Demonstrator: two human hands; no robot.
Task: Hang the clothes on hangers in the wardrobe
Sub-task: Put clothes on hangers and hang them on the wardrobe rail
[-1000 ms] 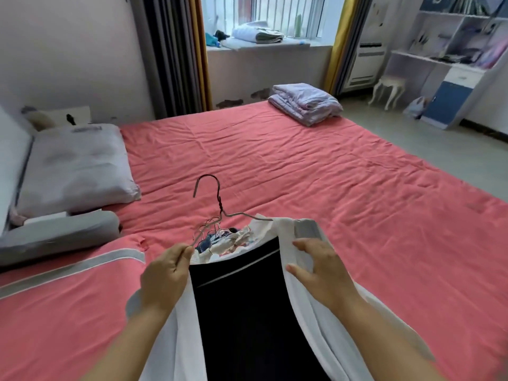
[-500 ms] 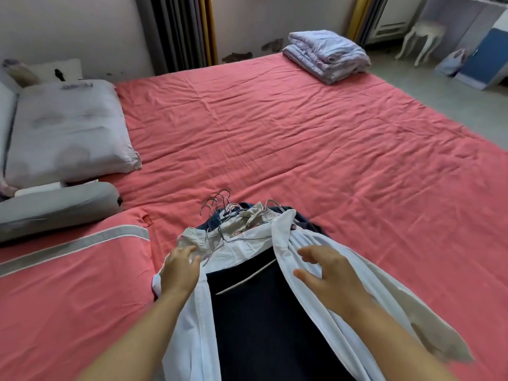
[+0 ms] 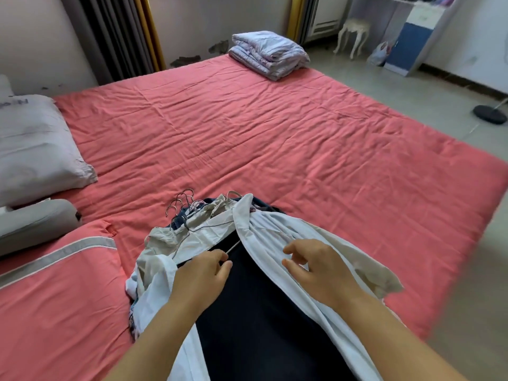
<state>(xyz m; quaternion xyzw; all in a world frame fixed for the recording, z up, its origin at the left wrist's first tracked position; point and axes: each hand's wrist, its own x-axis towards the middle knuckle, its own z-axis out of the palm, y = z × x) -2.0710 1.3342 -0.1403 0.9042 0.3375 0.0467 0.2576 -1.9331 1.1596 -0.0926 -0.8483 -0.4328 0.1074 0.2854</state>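
A bed [image 3: 275, 138] with a coral-red sheet fills most of the view. A folded lilac quilt [image 3: 268, 55] is laid on its far corner, and a grey pillow [image 3: 33, 149] with a grey bolster [image 3: 35, 224] beside it is seen at the left edge. A white stool [image 3: 353, 34] and a blue cabinet [image 3: 408, 46] stand on the floor behind the bed, well apart from the clothes.

The pile of clothes [image 3: 192, 237] lies on the near part of the bed, with a bunch of wire hangers [image 3: 182, 200] at its far end. A white garment [image 3: 277, 243] is spread open over a dark navy garment [image 3: 264, 312].

Compared with half a second ago, the left hand [image 3: 199, 279] is found lower, no longer on the beige collar but at the edge of the navy garment. Its fingers are curled; whether fabric is pinched cannot be told. The right hand [image 3: 320, 270] is held loosely open over the white garment, as before.

No containers are involved; the clothes rest directly on the sheet.
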